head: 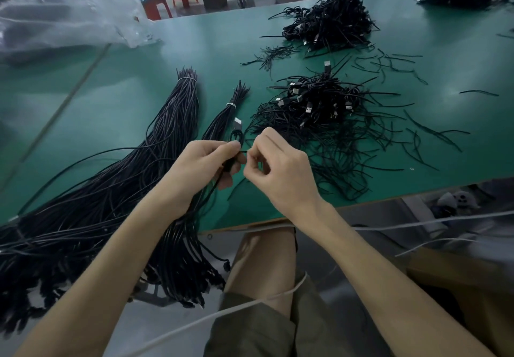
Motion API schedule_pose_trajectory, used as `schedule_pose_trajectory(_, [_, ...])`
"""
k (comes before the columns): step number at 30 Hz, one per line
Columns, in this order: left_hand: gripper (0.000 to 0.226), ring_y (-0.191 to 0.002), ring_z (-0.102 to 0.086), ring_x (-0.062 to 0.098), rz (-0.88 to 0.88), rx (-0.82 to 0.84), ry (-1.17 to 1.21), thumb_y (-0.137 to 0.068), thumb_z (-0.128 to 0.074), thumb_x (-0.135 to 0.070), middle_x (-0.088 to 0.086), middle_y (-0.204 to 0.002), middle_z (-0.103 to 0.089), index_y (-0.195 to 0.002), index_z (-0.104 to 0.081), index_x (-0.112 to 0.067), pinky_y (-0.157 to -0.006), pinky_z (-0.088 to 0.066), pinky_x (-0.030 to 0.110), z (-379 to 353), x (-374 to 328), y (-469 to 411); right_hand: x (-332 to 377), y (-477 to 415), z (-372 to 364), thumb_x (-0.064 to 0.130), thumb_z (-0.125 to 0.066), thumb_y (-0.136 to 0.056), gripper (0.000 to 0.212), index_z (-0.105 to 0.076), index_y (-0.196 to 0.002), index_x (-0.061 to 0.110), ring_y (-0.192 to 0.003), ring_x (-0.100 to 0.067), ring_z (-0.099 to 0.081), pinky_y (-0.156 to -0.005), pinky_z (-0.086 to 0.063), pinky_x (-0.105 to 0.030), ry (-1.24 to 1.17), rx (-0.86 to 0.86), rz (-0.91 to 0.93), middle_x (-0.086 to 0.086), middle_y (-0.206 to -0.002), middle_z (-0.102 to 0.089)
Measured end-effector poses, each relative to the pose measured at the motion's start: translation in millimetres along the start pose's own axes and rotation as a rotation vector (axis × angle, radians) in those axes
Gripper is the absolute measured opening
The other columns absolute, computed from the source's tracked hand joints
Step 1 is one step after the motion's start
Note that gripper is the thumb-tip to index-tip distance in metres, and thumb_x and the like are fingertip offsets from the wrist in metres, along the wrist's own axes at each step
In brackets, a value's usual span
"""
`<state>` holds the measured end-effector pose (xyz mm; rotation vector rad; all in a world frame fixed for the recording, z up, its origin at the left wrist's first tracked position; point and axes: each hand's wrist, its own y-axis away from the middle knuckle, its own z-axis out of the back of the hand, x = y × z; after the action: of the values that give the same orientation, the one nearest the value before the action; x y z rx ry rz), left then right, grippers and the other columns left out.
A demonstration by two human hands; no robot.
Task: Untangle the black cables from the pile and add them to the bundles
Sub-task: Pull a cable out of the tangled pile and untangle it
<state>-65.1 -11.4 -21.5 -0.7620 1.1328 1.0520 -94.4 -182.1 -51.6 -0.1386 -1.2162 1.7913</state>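
A white cord [250, 305] crosses the person's lap just below the tabletop [133, 84] edge. Above that edge, the left hand [205, 159] has its grip curled round a small coiled black cable [236, 137], whose silver plug [238, 123] sticks up past the fingers. The right hand [281, 167] meets it, its narrow grip pinching a thin black strand at the coil between thumb and forefinger.

To the left lies a big bundle [167, 134] of black cables, its near end hanging over the edge. A smaller bundle [225, 116] lies just beside it, and each is tied with a pale band near its far end. Right of the hands sits the tangled pile [319, 106], with plugs showing. Beyond are scattered short black ties [389, 62] and a second pile [331, 20]. A clear plastic bag [69, 17] lies at the far left.
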Motion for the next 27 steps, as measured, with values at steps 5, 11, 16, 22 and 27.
schedule_pose_trajectory(5, [0.025,-0.060,-0.058,0.018,0.041,0.096,0.090,-0.109,-0.051,-0.025,0.002,-0.072,-0.062,-0.122,-0.064,-0.009,-0.065,-0.053,0.028,9.0,-0.3,-2.1,-7.1,2.5,3.9,-0.007,-0.063,-0.082,0.016,-0.056,-0.072,0.004,-0.055,-0.018,-0.042,-0.052,-0.044,-0.027,0.229,-0.013,0.200,-0.008,-0.075,-0.055])
schedule_pose_trajectory(11, [0.045,-0.083,-0.065,0.031,-0.201,0.306,0.102,-0.104,-0.053,-0.008,0.014,-0.102,-0.069,-0.148,-0.051,-0.015,-0.088,-0.055,0.040,12.4,1.2,0.2,-16.2,-4.5,12.1,-0.007,-0.065,-0.079,0.013,-0.057,-0.074,0.001,-0.061,-0.013,-0.031,-0.055,-0.032,-0.020,0.179,0.002,0.102,-0.011,-0.078,-0.056])
schedule_pose_trajectory(16, [0.028,-0.068,-0.061,0.018,-0.296,0.120,-0.107,-0.098,-0.064,-0.017,0.003,-0.082,-0.068,-0.123,-0.068,-0.007,-0.073,-0.052,0.026,7.3,0.3,-7.7,-16.1,-1.9,7.8,-0.008,-0.063,-0.080,0.013,-0.057,-0.074,0.002,-0.064,-0.011,-0.029,-0.053,-0.037,-0.022,0.168,-0.005,0.111,-0.010,-0.077,-0.055])
schedule_pose_trajectory(22, [0.042,-0.074,-0.064,0.015,-0.276,-0.095,-0.556,-0.106,-0.049,-0.036,0.002,-0.088,-0.063,-0.089,-0.062,0.000,-0.070,-0.048,0.021,-2.9,-4.2,-19.2,-14.8,-1.2,2.2,-0.009,-0.059,-0.082,0.018,-0.055,-0.071,0.005,-0.064,-0.012,-0.027,-0.054,-0.035,-0.023,0.206,-0.060,0.174,-0.008,-0.074,-0.052])
schedule_pose_trajectory(27, [0.048,-0.042,-0.055,0.008,-0.026,0.011,-0.342,-0.110,-0.043,-0.035,-0.006,-0.047,-0.058,-0.070,-0.048,-0.009,-0.049,-0.044,0.016,-5.7,-14.7,-21.4,-13.9,-3.0,1.0,-0.007,-0.059,-0.087,0.020,-0.057,-0.071,0.005,-0.057,-0.020,-0.045,-0.055,-0.044,-0.028,0.213,-0.094,0.205,-0.009,-0.074,-0.054])
